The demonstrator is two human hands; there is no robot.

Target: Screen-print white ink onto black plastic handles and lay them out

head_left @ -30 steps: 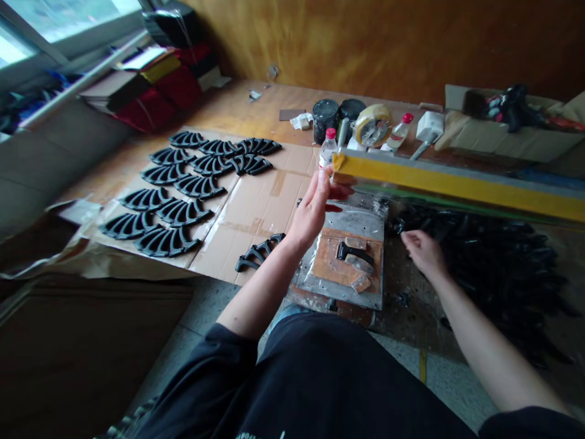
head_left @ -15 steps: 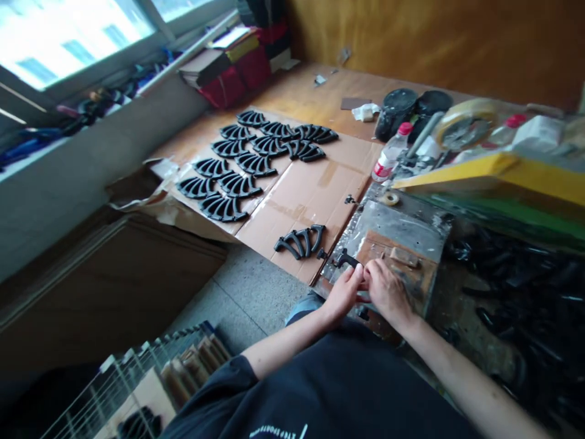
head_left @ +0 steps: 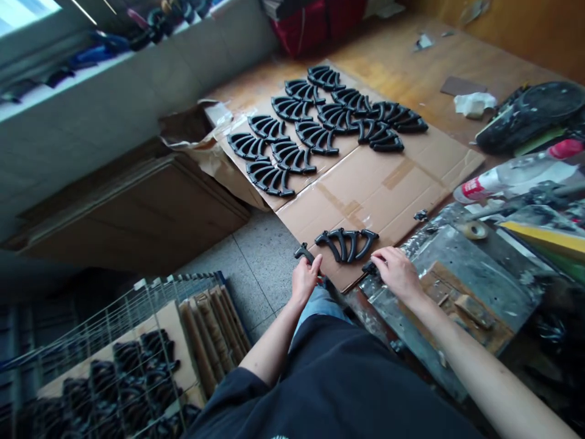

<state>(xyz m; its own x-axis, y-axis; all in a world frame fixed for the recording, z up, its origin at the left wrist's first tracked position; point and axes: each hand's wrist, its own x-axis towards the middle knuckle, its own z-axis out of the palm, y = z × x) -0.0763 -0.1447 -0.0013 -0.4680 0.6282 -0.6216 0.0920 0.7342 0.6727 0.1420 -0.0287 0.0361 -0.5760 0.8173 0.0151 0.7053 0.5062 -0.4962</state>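
My left hand [head_left: 305, 279] and my right hand [head_left: 398, 274] each grip one end of a black curved plastic handle [head_left: 302, 252], held low over the near edge of a flattened cardboard sheet [head_left: 388, 183]. Most of the handle is hidden behind my hands. Just beyond my hands, a small cluster of black curved handles [head_left: 346, 242] lies on the cardboard. To the right, a grey metal plate with a brown jig [head_left: 461, 286] lies under my right forearm.
Several rows of black curved handles [head_left: 320, 119] lie on the cardboard's far end. A wire crate [head_left: 114, 360] with more black parts stands at lower left. A red-capped bottle [head_left: 512, 177], a yellow-taped frame [head_left: 543, 238] and a black tub [head_left: 534, 113] crowd the right.
My left hand let go of the yellow-taped frame, both hands met at the jig and lifted a black handle leftward toward the cardboard. The view swung left and down.
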